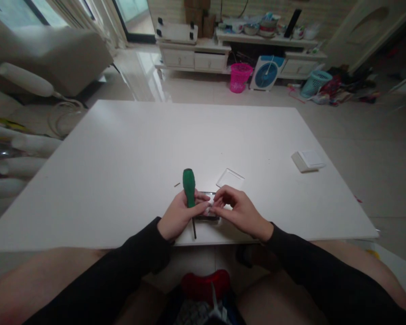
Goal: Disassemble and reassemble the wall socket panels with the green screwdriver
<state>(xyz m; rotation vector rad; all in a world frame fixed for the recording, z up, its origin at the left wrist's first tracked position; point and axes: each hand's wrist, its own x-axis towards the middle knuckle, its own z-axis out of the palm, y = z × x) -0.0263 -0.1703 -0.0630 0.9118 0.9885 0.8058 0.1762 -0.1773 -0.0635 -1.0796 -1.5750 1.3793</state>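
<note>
A screwdriver (189,183) with a green handle is tucked in the crook of my left hand (178,215), its shaft slanting down toward the table's front edge. My right hand (242,211) is closed in a pinch, fingertips meeting those of my left hand at a small white piece (208,208). That piece is mostly covered by fingers, and I cannot make out its kind. Under both hands lies a flat rectangular thing with dark edges (208,218), largely hidden. Just beyond my right hand rests a thin white square cover or frame (230,179). A short, thin screw-like piece (177,184) lies left of the screwdriver handle.
The white table (122,149) spans the view before me. On its right side sits a small white box (307,161). Beyond the table are a low cabinet (179,58), a pink basket (240,77), a blue fan (266,73) and a teal basket (315,84).
</note>
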